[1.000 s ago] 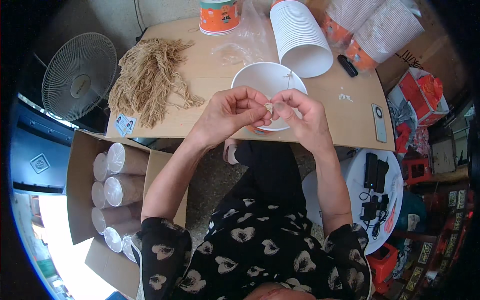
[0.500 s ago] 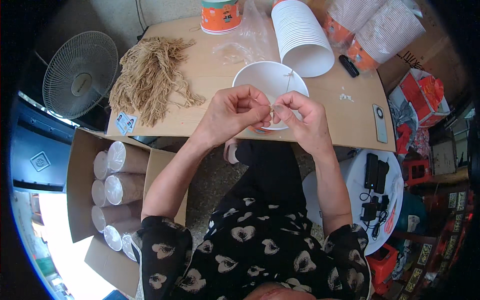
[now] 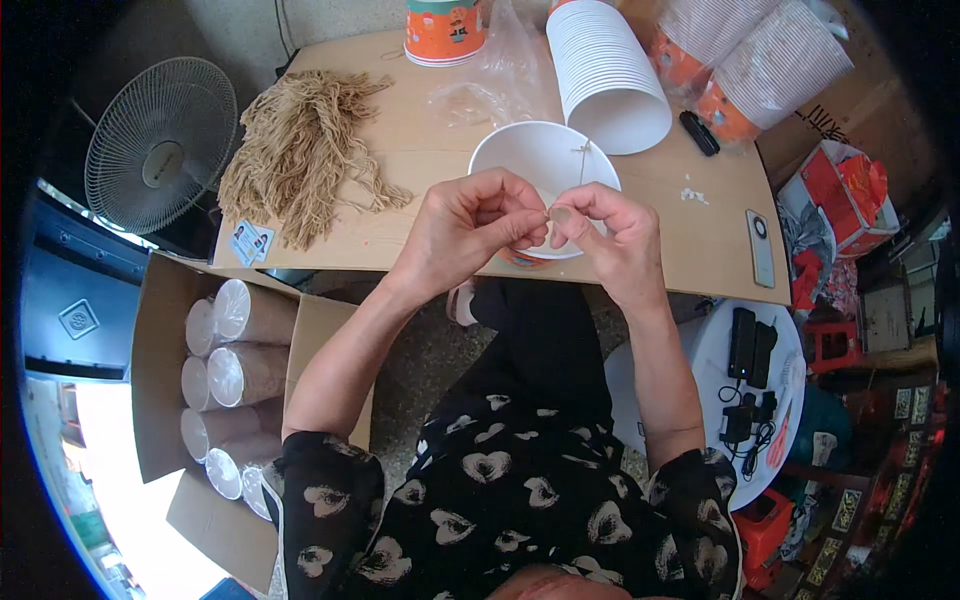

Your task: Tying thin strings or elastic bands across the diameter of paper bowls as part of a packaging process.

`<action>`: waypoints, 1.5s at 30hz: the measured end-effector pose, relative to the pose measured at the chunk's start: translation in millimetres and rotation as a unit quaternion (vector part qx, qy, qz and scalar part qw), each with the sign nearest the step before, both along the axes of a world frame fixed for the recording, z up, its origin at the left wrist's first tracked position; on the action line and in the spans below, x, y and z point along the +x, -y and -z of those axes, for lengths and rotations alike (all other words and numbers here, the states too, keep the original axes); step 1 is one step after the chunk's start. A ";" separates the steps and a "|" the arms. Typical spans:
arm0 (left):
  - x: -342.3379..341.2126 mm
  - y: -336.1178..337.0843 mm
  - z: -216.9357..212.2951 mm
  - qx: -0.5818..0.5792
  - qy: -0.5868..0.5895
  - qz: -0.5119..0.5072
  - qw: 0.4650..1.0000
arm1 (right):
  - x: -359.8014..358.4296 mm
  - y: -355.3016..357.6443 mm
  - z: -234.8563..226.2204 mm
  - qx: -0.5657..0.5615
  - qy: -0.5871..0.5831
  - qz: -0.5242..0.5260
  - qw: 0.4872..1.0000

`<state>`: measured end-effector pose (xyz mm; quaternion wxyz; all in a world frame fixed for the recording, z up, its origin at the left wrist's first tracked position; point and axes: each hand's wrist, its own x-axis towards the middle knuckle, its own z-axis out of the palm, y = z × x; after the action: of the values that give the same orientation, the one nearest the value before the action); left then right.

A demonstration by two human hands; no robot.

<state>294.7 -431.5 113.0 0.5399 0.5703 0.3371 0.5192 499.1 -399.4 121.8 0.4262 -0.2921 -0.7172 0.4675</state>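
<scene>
A white paper bucket [image 3: 510, 150] with an orange outside lies near the table's front edge, its open mouth facing up toward me. A thin tan string [image 3: 583, 165] is knotted at its far right rim and hangs inside. Over the near side of this bucket, my left hand [image 3: 475, 225] and my right hand [image 3: 615, 240] meet with thumbs and forefingers pinched. Between the fingertips is a tiny bit of tan string, mostly hidden by them. A heap of tan strings [image 3: 300, 150] lies on the table to the left.
Nested white buckets [image 3: 610, 80] lie behind, near wrapped stacks [image 3: 780, 70] and a plastic bag [image 3: 500, 75]. A phone [image 3: 760, 248] lies at the table's right. A fan [image 3: 160, 150] and a carton of wrapped cups [image 3: 160, 390] are left. Chargers sit on a white stool [image 3: 700, 350].
My fingertips have drawn closer together over the bit of string, my right thumb turning slightly. The bucket and the other things keep their places; the view has shifted very slightly.
</scene>
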 end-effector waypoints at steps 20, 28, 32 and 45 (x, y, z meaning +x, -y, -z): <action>-4.6 -2.3 -0.8 -0.023 0.031 0.025 0.999 | -2.1 -3.9 -3.7 -0.019 0.000 -0.012 1.000; -8.1 0.8 -3.1 -0.041 0.022 0.026 0.999 | -1.5 -2.7 0.5 -0.026 -0.017 0.026 0.999; -8.8 1.4 -4.6 -0.024 -0.006 0.025 0.999 | -0.7 -4.0 2.3 -0.010 -0.021 0.045 0.999; -9.4 6.8 -15.9 0.025 -0.134 -0.013 0.991 | -4.4 -3.3 3.2 0.043 -0.018 0.081 0.996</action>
<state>285.3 -438.3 128.9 0.4688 0.6432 0.4008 0.4537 494.7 -396.1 118.7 0.4875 -0.3225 -0.7027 0.4056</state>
